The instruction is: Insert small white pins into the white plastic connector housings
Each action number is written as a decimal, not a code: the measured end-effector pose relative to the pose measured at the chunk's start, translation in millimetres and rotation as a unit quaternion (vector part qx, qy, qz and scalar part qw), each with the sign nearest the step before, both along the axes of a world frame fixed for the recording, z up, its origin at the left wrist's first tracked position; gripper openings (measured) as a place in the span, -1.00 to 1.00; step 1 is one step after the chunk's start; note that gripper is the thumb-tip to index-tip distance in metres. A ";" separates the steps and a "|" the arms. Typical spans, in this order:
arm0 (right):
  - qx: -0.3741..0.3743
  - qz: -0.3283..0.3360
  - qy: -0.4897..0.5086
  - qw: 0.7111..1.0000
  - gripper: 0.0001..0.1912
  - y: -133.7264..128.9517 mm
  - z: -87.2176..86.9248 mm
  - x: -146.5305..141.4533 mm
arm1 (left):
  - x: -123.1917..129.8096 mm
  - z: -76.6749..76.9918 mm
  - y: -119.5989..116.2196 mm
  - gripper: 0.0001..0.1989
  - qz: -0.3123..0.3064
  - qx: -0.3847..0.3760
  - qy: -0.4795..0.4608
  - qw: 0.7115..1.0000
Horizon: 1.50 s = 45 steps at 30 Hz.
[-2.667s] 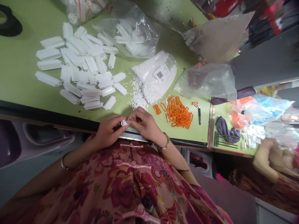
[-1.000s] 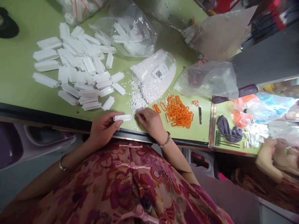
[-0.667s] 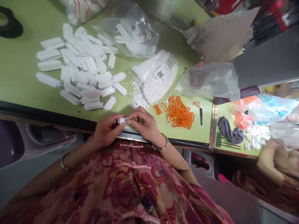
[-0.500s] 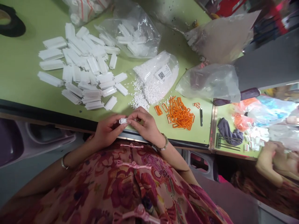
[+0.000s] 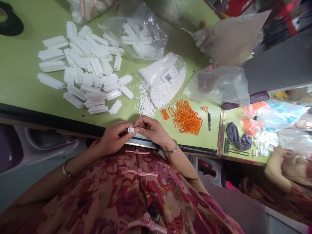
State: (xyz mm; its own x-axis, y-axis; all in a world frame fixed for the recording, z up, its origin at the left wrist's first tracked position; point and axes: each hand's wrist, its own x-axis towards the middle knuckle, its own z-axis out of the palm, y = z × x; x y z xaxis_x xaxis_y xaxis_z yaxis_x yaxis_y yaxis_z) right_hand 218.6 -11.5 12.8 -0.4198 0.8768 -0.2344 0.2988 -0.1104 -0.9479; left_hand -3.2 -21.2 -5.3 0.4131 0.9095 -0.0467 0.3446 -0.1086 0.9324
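Note:
Between the fingertips of my left hand [image 5: 115, 138] is a small white plastic piece [image 5: 131, 129], held above the table's front edge. My right hand [image 5: 153, 131] pinches at the right end of that same piece; whether it also holds a tiny part is too small to tell. Just beyond my hands lie tiny white pins [image 5: 145, 104], spilling from a clear bag [image 5: 168, 78] with a label. Many white ribbed pieces [image 5: 95, 66] are heaped at the left. Orange rectangular frames [image 5: 187, 118] are piled to the right of my hands.
A dark pen-like tool [image 5: 209, 121] lies right of the orange pile. Clear bags [image 5: 219, 84] stand at the back. At the right, a person's arm [image 5: 278, 170] is at another table with a grey cloth [image 5: 236, 135]. Black tape [image 5: 12, 22] lies far left.
Both hands have shifted slightly right and toward me with the white piece between them. The right fingers have changed their hold a little. The view has moved slightly.

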 end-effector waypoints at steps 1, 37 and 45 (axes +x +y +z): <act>-0.014 0.002 0.014 1.000 -0.76 0.2 -1.0 2.6 | 0.2 -0.3 0.1 -0.73 -0.001 -0.001 0.001 1.000; 0.249 -0.112 -0.272 0.923 -0.82 -5.9 -14.7 34.9 | 5.5 3.5 2.4 -0.62 0.071 -0.096 -0.031 0.992; 0.188 -0.053 -0.063 0.979 -0.83 -15.2 9.1 10.7 | 7.5 4.6 3.3 -0.68 0.044 -0.046 -0.020 0.998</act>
State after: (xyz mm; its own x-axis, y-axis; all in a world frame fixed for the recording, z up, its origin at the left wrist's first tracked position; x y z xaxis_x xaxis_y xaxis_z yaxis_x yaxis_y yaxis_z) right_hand 229.3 -26.7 21.9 -0.3099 0.9483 0.0688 0.4219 0.2020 -0.8839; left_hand 4.2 -17.9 -0.7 0.3344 0.9350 -0.1180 0.3123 0.0082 0.9500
